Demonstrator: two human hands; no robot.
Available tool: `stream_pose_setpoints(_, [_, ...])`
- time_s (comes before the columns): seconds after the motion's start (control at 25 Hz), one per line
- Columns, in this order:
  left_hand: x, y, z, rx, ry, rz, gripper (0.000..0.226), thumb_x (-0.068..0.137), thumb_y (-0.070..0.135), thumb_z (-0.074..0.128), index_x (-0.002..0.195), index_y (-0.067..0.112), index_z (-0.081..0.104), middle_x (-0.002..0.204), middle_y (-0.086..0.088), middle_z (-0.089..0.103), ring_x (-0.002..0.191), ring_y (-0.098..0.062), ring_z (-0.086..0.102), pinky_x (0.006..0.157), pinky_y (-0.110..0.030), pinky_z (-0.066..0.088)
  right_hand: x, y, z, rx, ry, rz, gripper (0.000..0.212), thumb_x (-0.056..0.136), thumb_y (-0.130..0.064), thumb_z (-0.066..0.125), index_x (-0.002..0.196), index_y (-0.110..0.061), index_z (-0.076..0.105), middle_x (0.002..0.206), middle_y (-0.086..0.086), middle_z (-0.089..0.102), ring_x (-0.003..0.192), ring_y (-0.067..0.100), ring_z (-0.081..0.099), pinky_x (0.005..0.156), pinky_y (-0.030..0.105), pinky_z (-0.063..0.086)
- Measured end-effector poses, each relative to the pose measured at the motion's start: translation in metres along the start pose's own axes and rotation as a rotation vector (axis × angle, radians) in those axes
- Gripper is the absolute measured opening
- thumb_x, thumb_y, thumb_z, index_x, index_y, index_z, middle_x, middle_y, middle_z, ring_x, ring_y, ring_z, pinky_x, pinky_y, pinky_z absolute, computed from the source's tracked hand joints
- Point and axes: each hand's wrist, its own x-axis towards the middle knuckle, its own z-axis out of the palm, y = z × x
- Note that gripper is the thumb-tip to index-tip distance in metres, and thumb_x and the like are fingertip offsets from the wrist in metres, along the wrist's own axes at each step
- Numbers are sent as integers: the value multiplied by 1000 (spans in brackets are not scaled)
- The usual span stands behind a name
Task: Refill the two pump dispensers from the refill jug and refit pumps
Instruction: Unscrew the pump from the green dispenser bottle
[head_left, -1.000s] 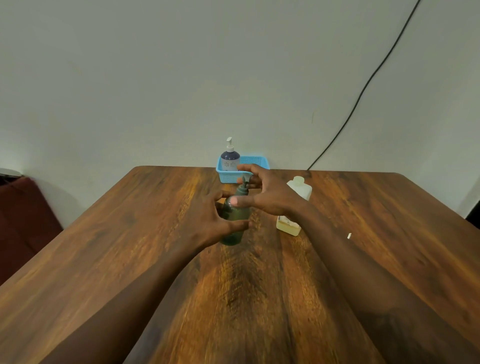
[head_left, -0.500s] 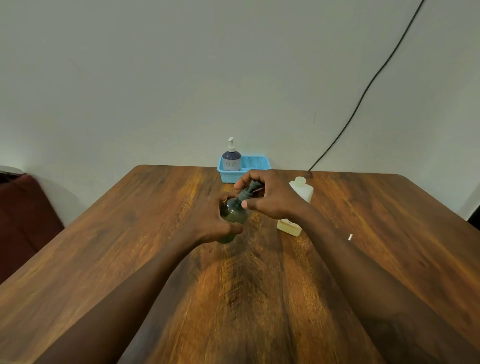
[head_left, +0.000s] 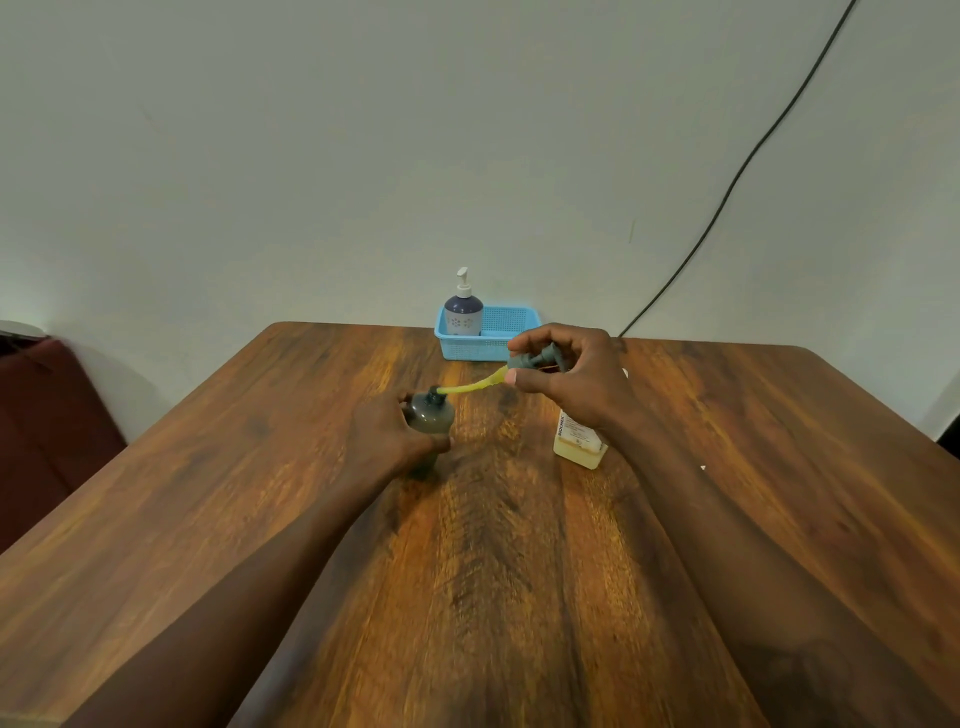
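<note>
My left hand (head_left: 387, 434) grips a dark grey-green dispenser bottle (head_left: 430, 415) standing mid-table. My right hand (head_left: 569, 379) holds its grey pump head (head_left: 532, 360), lifted up and to the right; the pump's yellowish tube (head_left: 470, 387) still runs down into the bottle's neck. A second dispenser (head_left: 462, 309), dark blue with a white pump fitted, stands in the left end of a blue basket (head_left: 511, 327) at the far edge. The translucent refill jug (head_left: 579, 441), with yellow liquid at its bottom, stands right of the bottle, partly hidden behind my right wrist.
The wooden table (head_left: 493, 545) stretches toward me. A black cable (head_left: 727, 192) runs down the wall to the table's far right. A dark red seat (head_left: 47, 415) sits left of the table. A tiny white speck (head_left: 702, 467) lies right of the jug.
My right hand has pulled the pump head up and to the right out of the grey-green bottle, drawing the tube out. My left hand kept holding the bottle, which shifted slightly left.
</note>
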Motion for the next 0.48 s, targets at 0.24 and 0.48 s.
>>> stream_pose_setpoints(0.24, [-1,-4,4,-36,117,-24,76,71,41,90,133,9,60,122,-9,66,104,-20,62,88,-34,56,-6,23,8,-175,62,87,27,72,-18,91,96,-21,80,98,-11,74,94,6,69,77,21,58])
stream_pose_setpoints(0.48, [0,7,22,-8,81,-3,86,68,56,87,136,13,59,121,-5,67,99,-16,61,72,-22,50,-33,69,39,-432,26,284,18,74,-29,89,76,-25,71,75,-10,70,72,8,68,63,21,56])
